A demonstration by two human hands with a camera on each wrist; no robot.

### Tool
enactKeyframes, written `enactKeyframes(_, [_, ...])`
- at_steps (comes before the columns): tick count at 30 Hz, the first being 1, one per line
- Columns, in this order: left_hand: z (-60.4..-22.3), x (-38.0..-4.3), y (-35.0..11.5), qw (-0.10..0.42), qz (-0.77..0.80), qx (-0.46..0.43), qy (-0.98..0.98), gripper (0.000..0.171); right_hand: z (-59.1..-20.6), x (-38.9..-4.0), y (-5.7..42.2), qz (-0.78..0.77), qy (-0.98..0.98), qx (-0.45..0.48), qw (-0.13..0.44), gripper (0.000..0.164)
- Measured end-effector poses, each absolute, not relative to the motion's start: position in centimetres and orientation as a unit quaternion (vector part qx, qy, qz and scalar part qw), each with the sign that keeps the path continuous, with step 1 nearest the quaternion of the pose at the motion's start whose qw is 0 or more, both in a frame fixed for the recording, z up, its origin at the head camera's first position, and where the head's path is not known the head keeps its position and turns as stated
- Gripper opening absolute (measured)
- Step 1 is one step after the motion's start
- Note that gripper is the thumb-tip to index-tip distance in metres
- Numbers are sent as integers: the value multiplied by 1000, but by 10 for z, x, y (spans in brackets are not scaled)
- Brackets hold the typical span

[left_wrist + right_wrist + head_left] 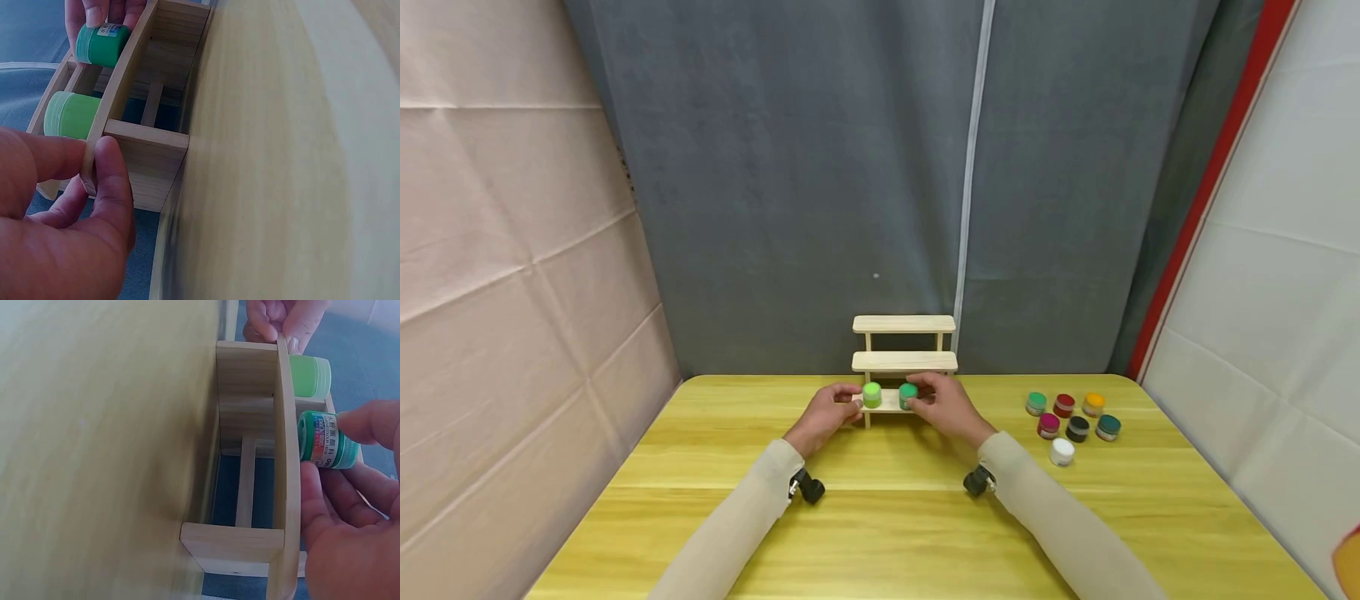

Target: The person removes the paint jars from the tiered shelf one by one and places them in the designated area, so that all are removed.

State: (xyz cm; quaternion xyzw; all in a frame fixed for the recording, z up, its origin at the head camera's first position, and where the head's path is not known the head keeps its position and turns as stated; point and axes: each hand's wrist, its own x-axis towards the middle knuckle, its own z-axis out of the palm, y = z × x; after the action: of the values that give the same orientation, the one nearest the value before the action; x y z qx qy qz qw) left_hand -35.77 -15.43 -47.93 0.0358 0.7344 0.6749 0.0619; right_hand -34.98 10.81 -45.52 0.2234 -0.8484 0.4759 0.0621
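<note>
A three-tier wooden stand [904,362] is at the back of the table. My left hand [823,418] pinches the left end of its lowest board [119,78] between thumb and fingers. On that board, close to this hand, sits a light green paint jar [872,395]. To its right my right hand [951,410] grips a darker green paint jar [328,439] with a printed label, thumb on one side and fingers on the other. This jar is at the lowest board; whether its base fully rests there I cannot tell.
Several paint jars stand in a group on the right of the table [880,533]: green [1036,403], dark red [1063,406], yellow [1093,404], magenta [1048,426], black [1077,429], teal [1108,427] and white [1062,452]. A grey curtain [790,183] hangs behind the stand.
</note>
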Motion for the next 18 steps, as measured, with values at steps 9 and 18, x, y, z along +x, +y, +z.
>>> enactKeyframes(9, [-479,-359,-155,72,670,41,738,34,-453,-347,119,479,-847,221,58,45])
enactKeyframes(18, [-478,-360,-157,77,666,46,740,32,-444,-338,136,484,-846,218,54,42])
